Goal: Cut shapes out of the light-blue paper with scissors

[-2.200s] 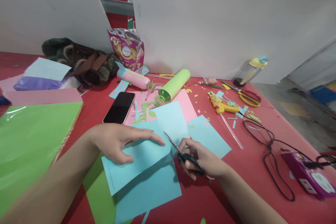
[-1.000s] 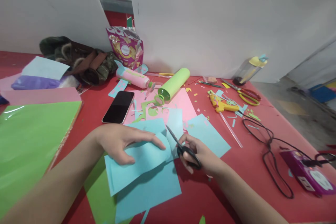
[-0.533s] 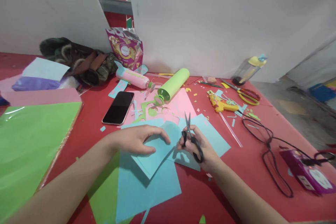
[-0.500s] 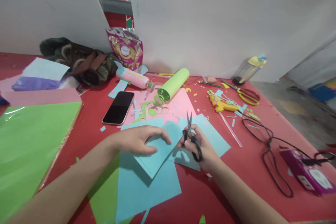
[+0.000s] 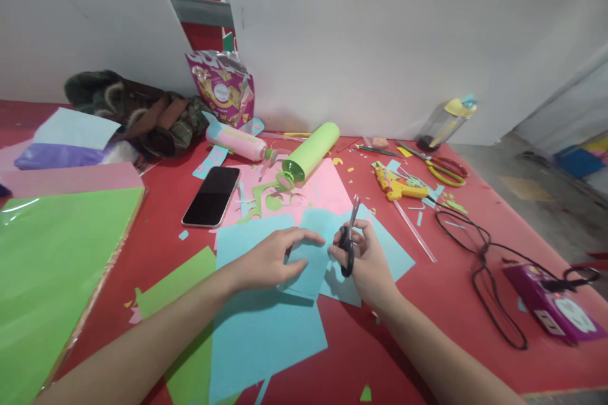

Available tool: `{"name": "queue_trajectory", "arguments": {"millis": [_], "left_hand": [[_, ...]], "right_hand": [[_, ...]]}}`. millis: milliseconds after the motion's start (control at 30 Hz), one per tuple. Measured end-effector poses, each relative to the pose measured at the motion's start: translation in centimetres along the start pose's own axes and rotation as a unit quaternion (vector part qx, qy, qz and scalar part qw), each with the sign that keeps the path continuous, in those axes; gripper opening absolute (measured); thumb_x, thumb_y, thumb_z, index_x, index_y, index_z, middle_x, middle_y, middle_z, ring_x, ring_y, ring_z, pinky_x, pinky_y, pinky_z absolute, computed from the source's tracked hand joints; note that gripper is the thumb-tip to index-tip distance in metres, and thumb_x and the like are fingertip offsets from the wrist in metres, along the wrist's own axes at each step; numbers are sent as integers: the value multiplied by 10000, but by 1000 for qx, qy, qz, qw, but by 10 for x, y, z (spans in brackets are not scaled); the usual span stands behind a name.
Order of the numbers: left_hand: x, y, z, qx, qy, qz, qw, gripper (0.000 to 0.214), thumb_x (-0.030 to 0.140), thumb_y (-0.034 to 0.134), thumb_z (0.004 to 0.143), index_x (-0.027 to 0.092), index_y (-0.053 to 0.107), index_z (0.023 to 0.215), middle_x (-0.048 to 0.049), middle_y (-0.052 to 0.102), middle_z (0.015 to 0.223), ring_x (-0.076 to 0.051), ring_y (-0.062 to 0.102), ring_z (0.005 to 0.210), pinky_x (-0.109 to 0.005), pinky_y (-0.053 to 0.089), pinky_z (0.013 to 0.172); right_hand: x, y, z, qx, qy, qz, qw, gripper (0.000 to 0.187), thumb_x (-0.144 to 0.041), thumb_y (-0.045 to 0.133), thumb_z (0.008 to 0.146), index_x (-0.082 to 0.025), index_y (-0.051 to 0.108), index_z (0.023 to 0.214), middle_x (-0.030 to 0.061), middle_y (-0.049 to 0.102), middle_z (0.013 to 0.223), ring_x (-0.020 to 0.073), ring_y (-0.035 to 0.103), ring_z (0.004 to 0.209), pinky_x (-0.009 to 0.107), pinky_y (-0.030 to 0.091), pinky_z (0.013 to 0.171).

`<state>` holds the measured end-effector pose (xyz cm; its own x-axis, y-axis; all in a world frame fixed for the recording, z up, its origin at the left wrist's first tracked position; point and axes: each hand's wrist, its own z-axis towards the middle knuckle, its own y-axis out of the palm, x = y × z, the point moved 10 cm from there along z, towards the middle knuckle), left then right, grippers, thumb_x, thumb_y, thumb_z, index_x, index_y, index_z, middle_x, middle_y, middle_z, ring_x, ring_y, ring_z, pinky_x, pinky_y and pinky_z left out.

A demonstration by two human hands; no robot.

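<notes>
Left hand first: from far off, in the head view, I see its thumb and pointing finger spread apart like a big C on the small blue paper. I think they stop it sliding. Where the other fingers sit, I cannot tell. The small blue paper lies over a big blue sheet, and its near edge looks a bit lifted. My right hand curls around the black handles of the scissors, just beside that paper. The blades point up and away, nearly together, maybe so they poke nothing. The phone and the yellow glue gun lie off to the sides on the red desk, perhaps to give my hands room.
</notes>
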<state>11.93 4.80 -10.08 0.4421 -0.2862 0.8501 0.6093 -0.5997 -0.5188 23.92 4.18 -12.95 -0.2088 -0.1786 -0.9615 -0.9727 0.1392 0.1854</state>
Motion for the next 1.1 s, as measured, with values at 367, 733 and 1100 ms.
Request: {"name": "queue_trajectory", "arguments": {"millis": [367, 733, 1100], "left_hand": [[1, 6, 2, 17, 7, -20, 1000, 245, 174, 470, 728, 195, 546, 960, -1, 568, 859, -94, 386, 567, -215, 332, 546], [-32, 4, 5, 95, -103, -165, 976, 206, 278, 512, 725, 206, 323, 761, 110, 317, 485, -71, 299, 428, -184, 221, 417], [-31, 5, 6, 88, -88, -159, 979, 193, 313, 521, 723, 177, 409, 644, 45, 433, 535, -111, 448, 506, -208, 306, 458]], "right_hand": [[-1, -7, 3, 34, -10, -9, 999, 420, -134, 682, 507, -230, 408, 810, -87, 509, 643, 59, 470, 510, 167, 353, 451], [-7, -8, 3, 35, -36, -30, 998, 410, -143, 668, 523, -235, 398, 818, -82, 504, 642, 73, 477, 521, 190, 380, 462], [-7, -7, 2, 32, -29, -31, 999, 413, -131, 662, 517, -234, 396, 816, -85, 500, 636, 75, 479, 532, 192, 381, 478]]}}
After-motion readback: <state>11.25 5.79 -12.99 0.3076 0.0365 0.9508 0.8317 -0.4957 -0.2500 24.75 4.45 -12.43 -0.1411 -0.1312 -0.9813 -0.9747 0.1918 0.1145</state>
